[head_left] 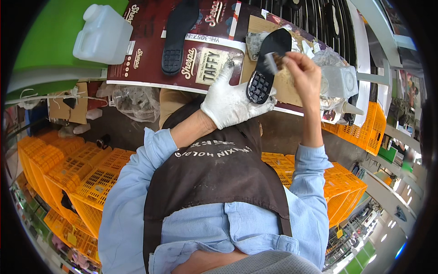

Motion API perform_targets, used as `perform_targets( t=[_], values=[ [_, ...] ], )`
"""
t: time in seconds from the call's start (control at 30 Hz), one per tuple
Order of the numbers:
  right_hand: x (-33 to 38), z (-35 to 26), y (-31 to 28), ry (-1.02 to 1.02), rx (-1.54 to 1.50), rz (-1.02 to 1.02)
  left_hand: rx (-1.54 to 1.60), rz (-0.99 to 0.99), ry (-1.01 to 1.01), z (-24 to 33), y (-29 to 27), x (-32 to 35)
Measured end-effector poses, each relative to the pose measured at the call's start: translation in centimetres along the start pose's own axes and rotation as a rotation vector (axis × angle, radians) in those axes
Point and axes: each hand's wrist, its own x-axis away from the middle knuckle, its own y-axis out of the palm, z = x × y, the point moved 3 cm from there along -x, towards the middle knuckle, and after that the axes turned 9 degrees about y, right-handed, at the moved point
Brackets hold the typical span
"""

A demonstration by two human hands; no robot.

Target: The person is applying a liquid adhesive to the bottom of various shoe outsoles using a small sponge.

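Note:
My left hand (235, 100), in a white work glove with dark smudges on it, supports the heel end of a black shoe sole (275, 44). Its fingers pass under the sole, and the thumb points away from it. The heel (260, 86) has a grid of recesses and looks shiny. Over the middle of the sole, my bare right hand (303, 73) pinches a small brush (275, 62) with pale bristles and a brownish handle. The bristles are slightly blurred and appear to touch the sole. A second black sole (173, 57) lies on the dark red printed board to the left.
A white plastic jug (102, 36) stands at the left on the board's edge. Right of my hands are a clear container (340, 82), a nozzle tip (351, 108) and crumpled plastic. Black rollers (319, 23) run behind the cardboard. Orange crates (98, 176) stand on both sides of me.

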Motion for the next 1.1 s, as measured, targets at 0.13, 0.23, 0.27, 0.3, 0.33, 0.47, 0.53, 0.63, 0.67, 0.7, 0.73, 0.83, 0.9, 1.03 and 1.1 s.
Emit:
perform_targets(
  t=[0.13,0.23,0.27,0.3,0.33,0.47,0.53,0.63,0.67,0.7,0.73,0.83,0.9,1.03,1.1],
  values=[
    [-3.5,1.8,-3.1,-0.164,0.119,0.356,0.036,-0.008,-0.031,0.1,-0.5,-0.1],
    [-3.0,1.9,-3.3,-0.137,0.004,0.24,-0.022,-0.016,-0.01,0.2,-1.5,-0.3],
    [-3.0,1.7,-2.8,-0.142,0.007,0.131,-0.034,-0.048,-0.011,0.2,-1.7,-0.4],
    [-2.9,1.5,-2.2,-0.189,0.0,-0.035,-0.104,-0.017,0.006,0.3,-2.1,-0.6],
    [-3.2,1.1,-2.2,-0.28,0.195,0.031,-0.042,0.002,-0.012,0.3,-2.3,-0.6],
    [-6.9,1.8,-4.5,-0.143,0.278,0.441,-0.029,0.019,0.008,0.6,-2.7,-0.4],
    [-7.8,2.5,-4.3,-0.193,0.035,0.201,-0.014,-0.015,0.019,0.7,-2.6,-0.3],
    [-8.4,2.7,-3.3,-0.194,0.022,-0.185,-0.051,-0.021,0.051,0.9,-2.7,-0.2],
    [-8.6,2.2,-4.0,-0.264,0.184,0.014,-0.082,-0.016,0.078,0.9,-2.7,-0.2],
    [-8.6,1.7,-4.0,-0.361,0.338,0.132,-0.114,-0.019,0.106,1.0,-2.7,-0.1],
    [-8.8,1.6,-4.5,-0.269,0.36,0.231,-0.114,-0.029,0.113,1.0,-2.7,0.0],
    [-9.6,1.1,-4.3,-0.195,0.167,0.124,-0.103,-0.118,0.194,1.2,-2.5,0.3],
    [-10.0,1.1,-3.1,-0.23,0.04,-0.232,-0.078,-0.102,0.185,1.5,-2.5,0.5],
    [-11.6,1.3,-3.5,-0.201,0.168,0.012,-0.138,-0.029,0.172,2.0,-2.8,0.9],
    [-12.1,1.1,-3.9,-0.179,0.187,0.151,-0.133,-0.057,0.188,2.4,-2.7,1.3]
  ],
)
